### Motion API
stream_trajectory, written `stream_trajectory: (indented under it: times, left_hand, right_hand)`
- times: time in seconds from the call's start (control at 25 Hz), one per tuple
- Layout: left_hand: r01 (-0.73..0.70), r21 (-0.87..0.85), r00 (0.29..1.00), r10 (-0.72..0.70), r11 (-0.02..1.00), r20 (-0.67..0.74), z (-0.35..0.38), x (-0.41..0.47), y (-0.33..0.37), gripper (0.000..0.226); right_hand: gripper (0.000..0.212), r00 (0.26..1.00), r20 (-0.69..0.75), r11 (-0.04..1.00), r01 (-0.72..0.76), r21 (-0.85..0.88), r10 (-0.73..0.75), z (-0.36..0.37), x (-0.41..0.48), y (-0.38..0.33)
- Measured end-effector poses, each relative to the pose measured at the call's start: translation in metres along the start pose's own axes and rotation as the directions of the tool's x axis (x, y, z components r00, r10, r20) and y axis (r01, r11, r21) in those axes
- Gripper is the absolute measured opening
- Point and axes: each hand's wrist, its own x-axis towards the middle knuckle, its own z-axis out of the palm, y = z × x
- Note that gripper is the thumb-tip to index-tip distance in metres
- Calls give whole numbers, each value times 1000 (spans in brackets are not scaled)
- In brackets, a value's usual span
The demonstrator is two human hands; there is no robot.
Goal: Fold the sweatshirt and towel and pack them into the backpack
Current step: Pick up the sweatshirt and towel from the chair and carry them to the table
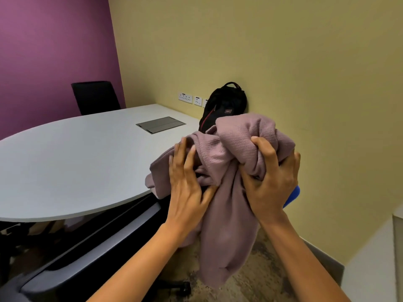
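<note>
The right hand (270, 177) grips the bunched sweatshirt (231, 192) at the 3 o'clock edge of the white table (76, 162). The left hand (187, 184) lies on it, fingers spread and straight. The backpack (224, 103) stands at 12 o'clock on the table against the yellow wall (283, 51), and a chair (96, 97) is at 10 o'clock by the purple wall (54, 51).

The sweatshirt (235, 162) is dusty mauve, the backpack (224, 103) black (with a thin red line), the table (72, 153) pale grey, the walls purple and yellow.
</note>
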Motion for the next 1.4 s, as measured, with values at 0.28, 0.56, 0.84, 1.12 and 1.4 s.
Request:
stream_trajectory:
  times: [0.28,0.56,0.84,1.12,1.4]
  left_hand:
    - [-2,-187,1000,-3,982,-29,106,112,2,75]
    - [132,-396,987,-156,909,-30,206,182,-12,67]
    - [175,-429,977,-211,886,-37,277,210,-48,63]
    - [206,-304,976,-218,930,-7,359,231,-113,54]
    - [248,-128,969,-245,960,39,414,266,-179,38]
  right_hand:
    - [51,995,-70,980,57,-190,-72,32,37,77]
    - [46,981,-68,909,139,-393,-179,93,89,159]
    - [52,988,-43,909,116,-399,-145,152,96,224]
    - [59,983,114,941,172,-293,-144,228,94,310]
    - [57,938,264,968,246,-54,-223,320,111,396]
